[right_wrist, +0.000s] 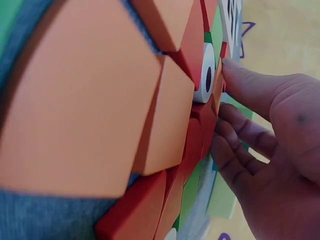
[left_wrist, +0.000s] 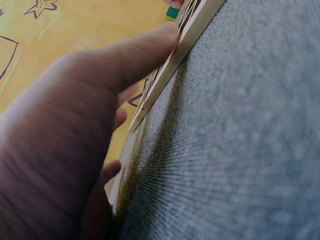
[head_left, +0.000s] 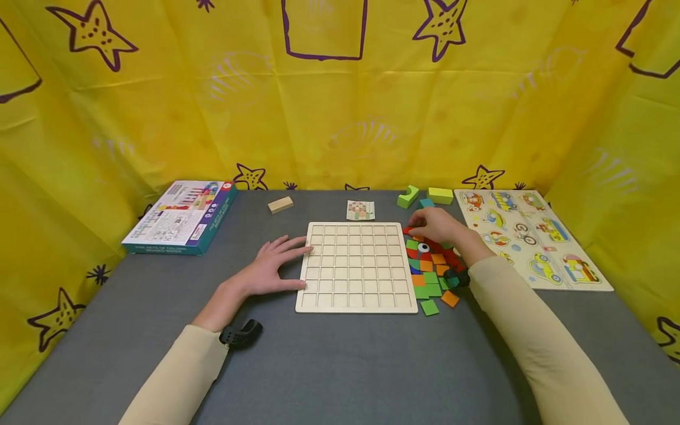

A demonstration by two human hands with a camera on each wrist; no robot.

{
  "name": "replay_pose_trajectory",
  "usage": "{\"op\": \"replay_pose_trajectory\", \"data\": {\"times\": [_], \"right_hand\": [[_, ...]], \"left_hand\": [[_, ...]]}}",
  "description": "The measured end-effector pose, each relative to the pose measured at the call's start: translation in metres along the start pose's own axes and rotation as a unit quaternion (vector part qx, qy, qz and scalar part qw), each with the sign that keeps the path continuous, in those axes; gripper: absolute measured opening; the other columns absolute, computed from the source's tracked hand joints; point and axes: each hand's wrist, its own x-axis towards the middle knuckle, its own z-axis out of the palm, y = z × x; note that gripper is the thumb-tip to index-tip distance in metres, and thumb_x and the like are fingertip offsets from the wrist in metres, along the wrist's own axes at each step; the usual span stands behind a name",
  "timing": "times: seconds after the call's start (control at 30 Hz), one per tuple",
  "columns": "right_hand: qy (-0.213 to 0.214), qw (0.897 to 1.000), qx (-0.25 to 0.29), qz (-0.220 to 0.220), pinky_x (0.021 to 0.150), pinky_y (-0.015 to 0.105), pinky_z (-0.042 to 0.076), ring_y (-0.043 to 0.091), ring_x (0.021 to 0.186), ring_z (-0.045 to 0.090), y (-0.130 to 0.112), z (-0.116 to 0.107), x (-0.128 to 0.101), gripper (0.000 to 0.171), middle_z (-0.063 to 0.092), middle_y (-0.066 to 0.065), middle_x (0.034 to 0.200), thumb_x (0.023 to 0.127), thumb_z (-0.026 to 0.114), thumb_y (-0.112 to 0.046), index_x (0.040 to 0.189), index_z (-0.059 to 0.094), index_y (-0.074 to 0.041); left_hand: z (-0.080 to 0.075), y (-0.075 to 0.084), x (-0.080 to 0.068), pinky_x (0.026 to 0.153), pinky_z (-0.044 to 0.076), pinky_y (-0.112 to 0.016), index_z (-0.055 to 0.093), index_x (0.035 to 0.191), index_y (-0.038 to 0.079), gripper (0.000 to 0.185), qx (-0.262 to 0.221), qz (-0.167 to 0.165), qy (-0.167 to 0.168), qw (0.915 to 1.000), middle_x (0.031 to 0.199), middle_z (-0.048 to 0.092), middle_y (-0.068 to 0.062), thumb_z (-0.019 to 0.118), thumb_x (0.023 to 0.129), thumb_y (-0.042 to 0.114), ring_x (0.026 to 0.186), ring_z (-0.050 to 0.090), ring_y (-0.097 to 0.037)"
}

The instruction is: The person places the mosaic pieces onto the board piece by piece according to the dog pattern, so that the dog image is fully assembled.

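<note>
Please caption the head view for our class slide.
Left hand touching a wooden grid board, right hand over a pile of colourful pieces.

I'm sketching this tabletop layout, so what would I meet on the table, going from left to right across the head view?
Flat printed box → left hand → wooden grid board → loose coloured tiles → picture puzzle board.

– What is the left hand [left_wrist: 60,125] touching?
– Its thumb [left_wrist: 132,56] rests against the edge of a pale wooden board [left_wrist: 191,36] on the grey counter [left_wrist: 250,125].
– And beyond?
– Yellow cloth [left_wrist: 55,32] with dark outlines, plus a green piece [left_wrist: 172,12] near the board.
</note>
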Motion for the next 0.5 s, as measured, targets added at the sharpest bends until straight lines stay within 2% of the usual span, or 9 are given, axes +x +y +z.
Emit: {"op": "replay_pose_trajectory", "data": {"times": [0.27,0.5], "right_hand": [[-0.001,0.999,0.027,0.018,0.078,0.04,0.048,0.027,0.085,0.055,0.0,0.0,0.003,0.015,0.064,0.011,0.096,0.096,0.07,-0.011,0.104,0.064,-0.001],[0.034,0.996,0.084,0.0,0.078,0.04,0.047,0.029,0.086,0.055,-0.01,-0.001,0.009,0.011,0.065,0.012,0.099,0.098,0.068,-0.011,0.104,0.065,-0.002]], "left_hand": [[0.001,0.002,0.0,0.113,-0.003,-0.069,0.05,0.152,0.021,0.078,0.002,-0.01,-0.023,0.9997,0.162,0.033,-0.002,0.074,0.086,0.056,0.15,0.013,-0.044],[0.001,0.0,0.0,0.113,-0.004,-0.068,0.049,0.152,0.022,0.079,-0.007,-0.017,-0.024,0.9995,0.163,0.033,-0.001,0.075,0.085,0.056,0.15,0.011,-0.043]]}}
